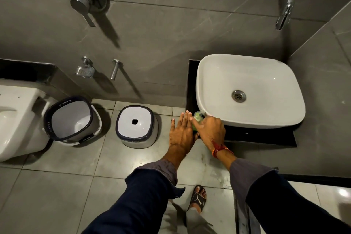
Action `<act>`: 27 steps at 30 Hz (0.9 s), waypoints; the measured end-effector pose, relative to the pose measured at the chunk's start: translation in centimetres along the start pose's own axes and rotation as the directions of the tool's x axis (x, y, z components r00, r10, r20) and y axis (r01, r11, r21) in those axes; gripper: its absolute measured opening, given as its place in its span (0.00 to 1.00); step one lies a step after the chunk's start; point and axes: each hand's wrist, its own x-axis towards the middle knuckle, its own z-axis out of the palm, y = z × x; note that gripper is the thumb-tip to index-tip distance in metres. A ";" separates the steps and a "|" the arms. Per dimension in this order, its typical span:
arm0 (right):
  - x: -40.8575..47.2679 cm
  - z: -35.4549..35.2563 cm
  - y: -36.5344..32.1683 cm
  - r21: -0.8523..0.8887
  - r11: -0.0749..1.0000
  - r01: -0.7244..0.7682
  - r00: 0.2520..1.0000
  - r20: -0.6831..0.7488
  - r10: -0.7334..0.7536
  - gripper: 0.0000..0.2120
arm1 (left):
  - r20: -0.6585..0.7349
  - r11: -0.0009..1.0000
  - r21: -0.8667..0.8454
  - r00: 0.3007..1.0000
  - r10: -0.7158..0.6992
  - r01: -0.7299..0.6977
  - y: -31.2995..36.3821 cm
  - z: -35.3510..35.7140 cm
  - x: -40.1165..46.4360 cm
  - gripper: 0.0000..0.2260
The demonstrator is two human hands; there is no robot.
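Note:
A small green soap pump bottle (pixel 198 115) stands on the black counter (pixel 256 135) at the front left corner of the white basin (pixel 266 74). My right hand (pixel 210 129) lies over the bottle, its fingers curled round it and the index finger reaching across by the pump head. Most of the bottle is hidden under that hand. My left hand (pixel 181 131) is held flat, back upward and fingers straight, right beside the bottle on its left. A red thread is tied round my right wrist.
A wall tap (pixel 284 0) sticks out above the basin. On the tiled floor to the left stand a white stool (pixel 135 125) and a bucket (pixel 57 104), with a toilet (pixel 17 116) at the far left. My sandalled foot (pixel 198 198) is below.

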 end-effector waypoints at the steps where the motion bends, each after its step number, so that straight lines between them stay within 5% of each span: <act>1: -0.2 -0.5 0.2 -0.052 0.995 0.089 0.995 -0.041 -0.091 0.26 | 0.000 1.000 0.003 1.000 -0.002 0.002 0.0 0.1 0.0 0.37; 4: 0.2 -2.2 0.6 -0.125 0.899 0.420 0.894 -0.116 -0.434 0.18 | -0.015 1.000 0.004 1.000 -0.013 0.013 0.0 0.4 0.0 0.37; 9: 3.3 -3.4 0.0 -0.126 0.747 0.653 0.741 0.308 -0.596 0.20 | -0.029 1.000 -0.019 0.999 -0.015 0.014 0.1 0.3 0.1 0.36; 12: 3.7 -3.2 -0.5 -0.150 0.772 0.617 0.745 0.429 -0.512 0.14 | -0.036 1.000 -0.020 0.999 -0.018 0.017 0.0 0.1 0.0 0.36; 18: 3.2 -2.0 -1.5 -0.404 0.789 0.463 0.880 0.317 -0.354 0.19 | -0.023 1.000 0.005 0.999 -0.022 0.022 0.0 0.3 0.1 0.35; 22: 2.5 -1.4 -1.0 -0.187 0.905 0.383 0.917 0.197 -0.347 0.21 | -0.026 1.000 0.003 1.000 -0.011 0.011 0.0 0.5 0.1 0.36; 27: 2.8 -1.4 -0.5 -0.141 0.916 0.375 0.900 0.294 -0.323 0.12 | -0.032 1.000 -0.007 0.999 -0.024 0.024 0.1 0.6 0.2 0.35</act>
